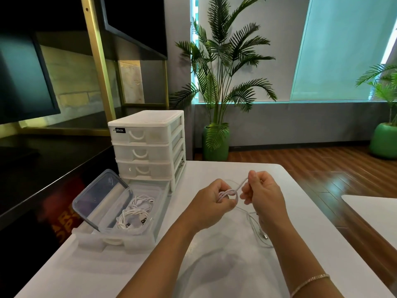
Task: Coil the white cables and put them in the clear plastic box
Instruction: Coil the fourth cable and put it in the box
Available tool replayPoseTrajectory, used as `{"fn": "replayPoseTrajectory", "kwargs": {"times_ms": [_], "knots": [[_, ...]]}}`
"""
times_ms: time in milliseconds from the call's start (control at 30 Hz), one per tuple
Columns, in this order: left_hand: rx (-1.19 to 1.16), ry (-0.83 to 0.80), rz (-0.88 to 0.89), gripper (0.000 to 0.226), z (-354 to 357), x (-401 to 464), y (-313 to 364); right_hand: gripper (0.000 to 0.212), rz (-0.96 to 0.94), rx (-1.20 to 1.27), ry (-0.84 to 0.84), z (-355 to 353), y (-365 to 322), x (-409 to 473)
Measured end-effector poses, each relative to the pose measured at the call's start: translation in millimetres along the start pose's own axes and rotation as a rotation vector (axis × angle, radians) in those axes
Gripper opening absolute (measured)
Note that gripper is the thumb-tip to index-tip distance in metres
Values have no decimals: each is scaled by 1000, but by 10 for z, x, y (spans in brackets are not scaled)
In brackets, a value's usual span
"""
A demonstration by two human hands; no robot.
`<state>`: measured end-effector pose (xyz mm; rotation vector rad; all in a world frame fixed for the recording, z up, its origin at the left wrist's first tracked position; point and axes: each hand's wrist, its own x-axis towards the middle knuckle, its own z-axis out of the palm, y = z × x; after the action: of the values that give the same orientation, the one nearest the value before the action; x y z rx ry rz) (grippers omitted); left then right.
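Fingers of the left hand (pixel 214 198) curl round a small coil of white cable (pixel 228 193), keeping its loops together, while the right hand (pixel 263 190) pinches the free strand taut above the table (pixel 214 265); the clear box (pixel 103 211) waits nearby.

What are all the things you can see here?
Table: one, white, under the hands.
Drawer tower: one, white, on the table's far left corner.
Bottom drawer: one, clear, pulled out.
Plastic box: one, clear, in the drawer, lid tipped up.
Coiled cables: at least two, white, in the box.
Loose cable: one, white, between the hands.
Plants: two, green pots, on the floor.
Bracelet: one, right wrist.
Left hand: grips the cable's loop.
Right hand: pinches the cable.
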<state>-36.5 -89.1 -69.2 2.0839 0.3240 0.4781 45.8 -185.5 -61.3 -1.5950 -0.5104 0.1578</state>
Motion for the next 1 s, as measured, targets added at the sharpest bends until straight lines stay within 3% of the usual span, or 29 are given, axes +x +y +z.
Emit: {"fn": "replayPoseTrajectory", "kwargs": {"times_ms": [233, 333, 467, 667, 833, 1000], "knots": [[-218, 69, 39, 12, 52, -4, 0, 26, 119, 28, 21, 65, -4, 5], [-130, 128, 53, 11, 88, -17, 12, 29, 152, 11, 38, 56, -3, 21], [32, 162, 189, 37, 133, -41, 29, 28, 199, 27, 27, 3, 3, 44], [210, 250, 431, 26, 183, -37, 19, 21, 239, 115, 16, -40, 15, 33], [380, 221, 389, 30, 156, -2, -27, 23, 322, 226, -27, -70, 15, 29], [436, 306, 345, 30, 105, 20, -86, 48, 345, 269, -157, -30, -75, -3]]}}
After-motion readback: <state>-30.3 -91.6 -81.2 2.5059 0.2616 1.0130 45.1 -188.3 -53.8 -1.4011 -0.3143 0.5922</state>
